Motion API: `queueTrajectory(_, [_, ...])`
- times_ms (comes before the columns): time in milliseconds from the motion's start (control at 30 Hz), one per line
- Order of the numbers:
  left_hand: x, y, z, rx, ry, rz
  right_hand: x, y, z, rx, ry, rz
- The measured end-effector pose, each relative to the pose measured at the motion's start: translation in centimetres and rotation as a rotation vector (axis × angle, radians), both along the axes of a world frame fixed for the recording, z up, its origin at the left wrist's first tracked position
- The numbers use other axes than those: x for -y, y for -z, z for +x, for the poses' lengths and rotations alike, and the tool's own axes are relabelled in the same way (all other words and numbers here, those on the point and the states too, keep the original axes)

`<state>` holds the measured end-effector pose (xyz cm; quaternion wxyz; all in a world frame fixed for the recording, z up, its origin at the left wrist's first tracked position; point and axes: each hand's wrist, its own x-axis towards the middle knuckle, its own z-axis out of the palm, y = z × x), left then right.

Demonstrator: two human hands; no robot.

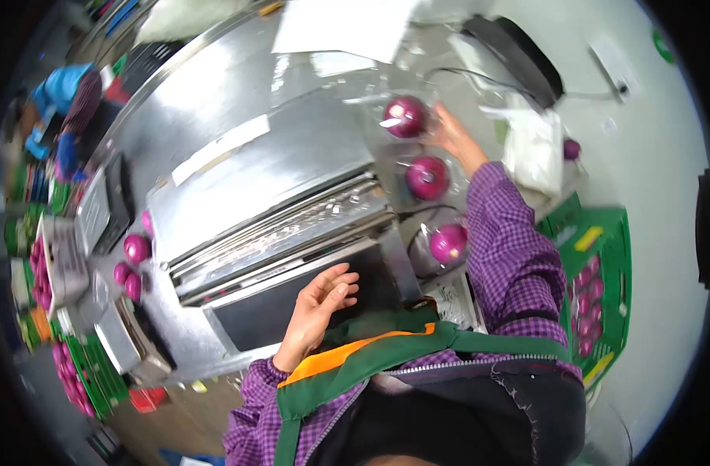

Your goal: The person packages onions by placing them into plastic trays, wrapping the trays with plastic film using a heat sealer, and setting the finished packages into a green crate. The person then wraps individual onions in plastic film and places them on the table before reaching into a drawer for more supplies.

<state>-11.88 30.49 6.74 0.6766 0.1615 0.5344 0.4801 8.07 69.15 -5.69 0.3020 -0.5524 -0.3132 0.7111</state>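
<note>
Clear plastic film loosely wraps a round purple onion (405, 116), the farthest from the wearer in a line of three to the right of the broad grey steel machine (277, 186). The right grip (452, 136), bare, reaches to this onion's side with fingers extended; whether it has hold of the film or merely touches it cannot be told. The left grip (320, 307) is half curled, thumb near the fingers, with nothing visible in it, above the machine's flat black panel (254, 314).

In my judgement, good handling calls for cupping the onion low on its curve; pulling on the loose film risks a tear or a roll. Its neighbours, a second film-wrapped purple onion (428, 178) and a third film-wrapped purple onion (449, 243), sit close by and could be knocked by the sleeve.

Obstructions noted: a thin dark cable (434, 208) passes between those two; a white plastic bundle (535, 151) crowds the right forearm; a black oblong case (518, 62) stands beyond. Bare purple onions (137, 248) lie left of the machine on the grey metal counter (176, 334). A green plastic crate (619, 272) with purple contents stands at right.
</note>
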Motion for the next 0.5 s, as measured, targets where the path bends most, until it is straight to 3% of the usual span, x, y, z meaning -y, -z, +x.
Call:
queueTrajectory(133, [0.1,-0.4,-1.4,-0.010,-0.070,-0.002,-2.3,4.5,0.0,0.025,-0.458,0.066])
queueTrajectory(267, [2.6,-0.4,-4.7,-0.075,-0.273,0.086,-3.5,2.8,1.1,0.780,-0.516,0.480])
queueTrajectory(300, [3.4,-0.5,-6.3,-0.150,-0.382,0.100,-6.6,6.1,3.7,0.887,-0.547,0.566])
queueTrajectory(400, [6.6,-0.6,-12.3,-0.321,-0.773,0.117,-1.4,-1.8,2.0,0.678,-0.349,0.459])
queueTrajectory(500, [9.9,1.4,-19.3,-0.432,-1.058,0.136,1.4,-5.3,-0.2,0.508,-0.241,0.461])
